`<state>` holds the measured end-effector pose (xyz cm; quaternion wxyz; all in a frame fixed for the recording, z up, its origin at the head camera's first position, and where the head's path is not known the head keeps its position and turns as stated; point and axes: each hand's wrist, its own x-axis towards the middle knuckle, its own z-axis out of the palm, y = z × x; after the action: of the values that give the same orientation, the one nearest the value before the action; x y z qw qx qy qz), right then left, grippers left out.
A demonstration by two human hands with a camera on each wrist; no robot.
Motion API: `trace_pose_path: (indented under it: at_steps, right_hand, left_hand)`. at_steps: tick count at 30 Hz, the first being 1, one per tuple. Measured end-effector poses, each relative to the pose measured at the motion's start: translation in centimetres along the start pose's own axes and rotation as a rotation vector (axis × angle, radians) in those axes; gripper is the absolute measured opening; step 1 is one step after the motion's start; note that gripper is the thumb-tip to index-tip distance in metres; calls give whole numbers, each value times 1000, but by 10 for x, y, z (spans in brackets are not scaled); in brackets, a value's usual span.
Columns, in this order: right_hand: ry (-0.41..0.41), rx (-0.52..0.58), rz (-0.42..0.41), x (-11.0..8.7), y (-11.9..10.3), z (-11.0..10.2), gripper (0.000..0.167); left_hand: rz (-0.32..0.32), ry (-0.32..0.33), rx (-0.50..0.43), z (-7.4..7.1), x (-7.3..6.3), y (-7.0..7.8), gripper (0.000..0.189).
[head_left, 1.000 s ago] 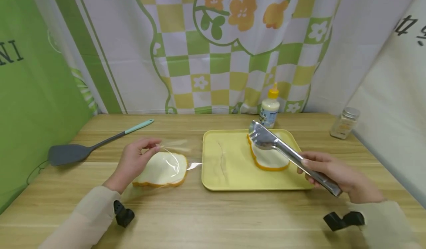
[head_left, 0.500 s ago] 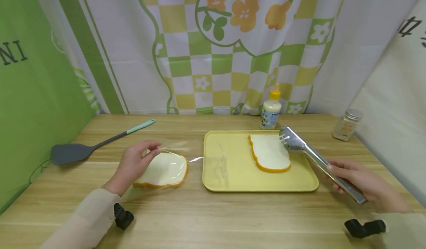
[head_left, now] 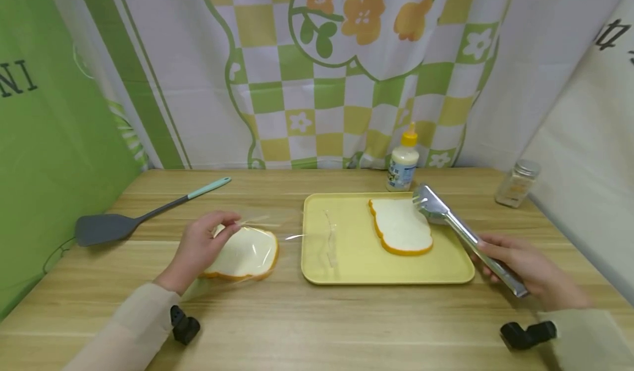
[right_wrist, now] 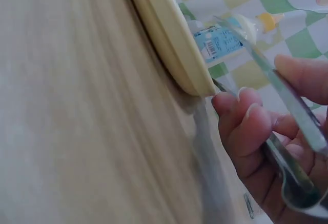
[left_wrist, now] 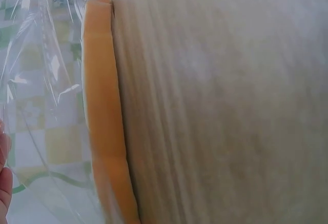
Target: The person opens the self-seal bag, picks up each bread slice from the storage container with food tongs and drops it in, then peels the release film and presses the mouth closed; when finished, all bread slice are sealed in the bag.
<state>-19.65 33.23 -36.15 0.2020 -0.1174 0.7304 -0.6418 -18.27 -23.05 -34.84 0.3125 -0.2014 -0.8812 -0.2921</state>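
Observation:
My left hand (head_left: 205, 247) pinches the edge of a clear plastic bag (head_left: 267, 217) between thumb and fingertips, lifting its mouth. A bread slice (head_left: 247, 254) with an orange-brown crust lies within or under that film on the table; its crust (left_wrist: 105, 101) shows in the left wrist view. Metal tongs (head_left: 460, 228) are gripped in my right hand (head_left: 520, 266), thumb on one arm and fingers round the other. The tongs' head overlaps the upper right corner of a second bread slice (head_left: 402, 228), which lies flat on the yellow tray (head_left: 356, 272).
Behind the tray stands a squeeze bottle (head_left: 402, 164) with a yellow cap. A glass jar (head_left: 518, 184) with a metal lid is at the back right. To the left lies a dark spatula (head_left: 111, 229) with a mint handle. Patterned curtains (head_left: 332, 96) close off the back.
The tongs have swung right, from over the middle of the tray's bread slice to its upper right corner, then slightly back left. My left hand keeps its pinch on the bag in place.

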Motion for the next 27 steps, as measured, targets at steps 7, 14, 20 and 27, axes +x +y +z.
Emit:
trace_pose_path:
  at_steps: [7,14,20,27]
  right_hand:
    - [-31,63,-23,-2,-10,3,28]
    - [61,-190,-80,1,-45,24,30]
    - [200,-489,-89,0,-74,69,55]
    - [349,-689,-84,2,-75,116,57]
  left_hand:
    - [6,-3,6,-1,1,2,18]
    - [7,13,1,-1,1,5,18]
    - [5,13,-10,-1,0,5,18]
    - [-8,1,-4,0,-3,5,16]
